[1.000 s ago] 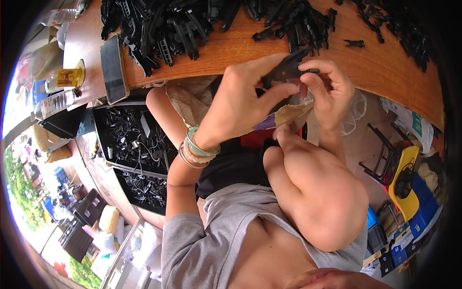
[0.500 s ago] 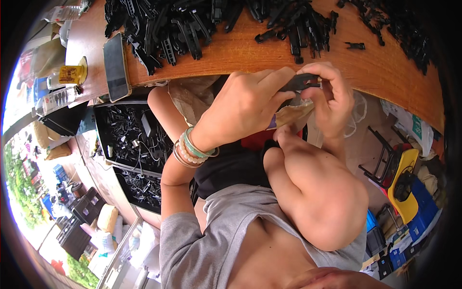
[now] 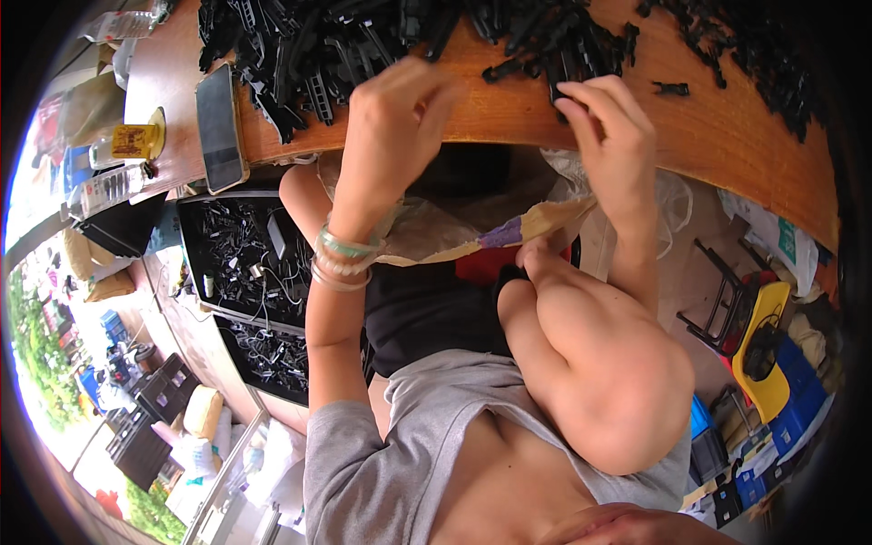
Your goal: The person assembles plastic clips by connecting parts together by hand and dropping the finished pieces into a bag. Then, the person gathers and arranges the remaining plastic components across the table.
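Note:
My left hand (image 3: 395,132), with bracelets (image 3: 345,259) on its wrist, is raised over the table's front edge beside a big pile of black plastic parts (image 3: 318,59). Its fingers are smeared by motion and partly hidden. At the near edge of a smaller pile of similar parts (image 3: 581,45), my right hand (image 3: 622,136) has its thumb and index finger closed on the end of a long black plastic part (image 3: 556,77). Below both hands, an open sack (image 3: 445,238) hangs between the table edge and my lap, dark inside.
A phone (image 3: 220,127) lies at the table's left. One small black part (image 3: 670,88) sits apart, left of another heap (image 3: 772,73) at the right. Black trays (image 3: 245,245) of small parts stand below left; a yellow chair (image 3: 761,354) is at the lower right.
The black part held between both hands is gone from them. My hands have parted and moved up to the table, the left toward the big pile, the right to the smaller one.

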`<state>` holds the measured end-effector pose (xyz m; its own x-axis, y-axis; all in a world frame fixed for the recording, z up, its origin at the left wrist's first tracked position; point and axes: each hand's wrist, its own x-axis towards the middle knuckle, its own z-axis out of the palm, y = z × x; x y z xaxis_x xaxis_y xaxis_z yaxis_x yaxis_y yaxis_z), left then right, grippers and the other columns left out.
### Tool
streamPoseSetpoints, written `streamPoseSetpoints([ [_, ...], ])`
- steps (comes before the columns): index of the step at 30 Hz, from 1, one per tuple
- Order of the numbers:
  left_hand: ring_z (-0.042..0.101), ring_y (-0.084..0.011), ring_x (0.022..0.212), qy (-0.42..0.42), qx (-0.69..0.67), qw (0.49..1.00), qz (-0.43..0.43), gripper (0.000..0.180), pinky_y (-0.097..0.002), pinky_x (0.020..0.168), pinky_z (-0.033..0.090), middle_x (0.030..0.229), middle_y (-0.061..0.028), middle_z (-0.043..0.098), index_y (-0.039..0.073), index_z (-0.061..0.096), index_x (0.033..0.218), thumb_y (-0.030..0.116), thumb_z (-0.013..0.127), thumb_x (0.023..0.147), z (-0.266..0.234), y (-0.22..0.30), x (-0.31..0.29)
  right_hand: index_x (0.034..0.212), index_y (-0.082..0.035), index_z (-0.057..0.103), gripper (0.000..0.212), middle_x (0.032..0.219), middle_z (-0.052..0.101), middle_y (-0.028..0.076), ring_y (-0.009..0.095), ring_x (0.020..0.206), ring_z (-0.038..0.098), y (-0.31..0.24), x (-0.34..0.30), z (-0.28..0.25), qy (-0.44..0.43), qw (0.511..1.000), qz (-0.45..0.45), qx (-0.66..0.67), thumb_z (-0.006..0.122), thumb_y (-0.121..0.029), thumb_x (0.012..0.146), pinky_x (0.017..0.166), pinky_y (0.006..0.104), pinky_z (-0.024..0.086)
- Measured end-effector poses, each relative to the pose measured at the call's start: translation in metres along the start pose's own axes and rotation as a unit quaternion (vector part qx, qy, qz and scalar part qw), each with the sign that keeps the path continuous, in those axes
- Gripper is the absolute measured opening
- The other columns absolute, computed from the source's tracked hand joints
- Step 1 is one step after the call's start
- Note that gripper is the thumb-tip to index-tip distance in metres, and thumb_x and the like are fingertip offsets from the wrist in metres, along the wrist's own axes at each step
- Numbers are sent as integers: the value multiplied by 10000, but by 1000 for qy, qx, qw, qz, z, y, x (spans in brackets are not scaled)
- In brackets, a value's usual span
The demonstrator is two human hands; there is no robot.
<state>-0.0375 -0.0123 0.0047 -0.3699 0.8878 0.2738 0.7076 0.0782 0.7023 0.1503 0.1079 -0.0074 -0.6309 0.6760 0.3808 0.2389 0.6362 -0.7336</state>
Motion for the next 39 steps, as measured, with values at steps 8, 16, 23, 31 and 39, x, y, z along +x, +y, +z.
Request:
streamPoseSetpoints([
  [8, 641, -300, 636, 34, 385, 922, 37, 233, -367, 520, 484, 817, -133, 647, 24, 562, 733, 218, 646, 830, 34, -13, 49, 926, -23, 660, 222, 848, 525, 70, 248, 814, 542, 4, 7, 8, -69, 976, -105, -179, 621, 28, 714, 718, 362, 450],
  [16, 627, -294, 651, -1, 195, 979, 63, 198, -384, 546, 490, 819, -126, 637, 74, 637, 990, 41, 593, 800, 17, -7, 29, 888, -33, 649, 221, 865, 517, 58, 230, 830, 541, 10, 19, 4, -75, 965, -151, -202, 633, 37, 679, 724, 349, 451],
  [23, 625, -243, 673, -97, 218, 960, 146, 353, -352, 553, 497, 916, -78, 592, 108, 631, 1093, -2, 611, 758, 5, -2, 10, 911, -33, 625, 228, 836, 573, 66, 237, 747, 564, 19, 15, 13, 47, 985, -144, -79, 729, -5, 710, 647, 329, 465],
  [31, 598, -252, 799, 18, 152, 953, 260, 300, -321, 635, 484, 948, -111, 574, 35, 606, 984, 3, 645, 688, 4, -11, -5, 910, -13, 661, 139, 776, 616, 20, 43, 622, 521, 4, 3, -15, 69, 966, 60, 242, 719, -8, 784, 538, 168, 396],
  [39, 621, -72, 712, -140, -363, 899, -203, 199, -232, 650, 515, 832, -78, 683, -52, 628, 1008, 85, 653, 865, 7, 41, -7, 890, -6, 685, 221, 822, 658, 113, 181, 648, 624, -24, 0, -20, -108, 973, -125, 161, 720, 82, 690, 533, 254, 497],
])
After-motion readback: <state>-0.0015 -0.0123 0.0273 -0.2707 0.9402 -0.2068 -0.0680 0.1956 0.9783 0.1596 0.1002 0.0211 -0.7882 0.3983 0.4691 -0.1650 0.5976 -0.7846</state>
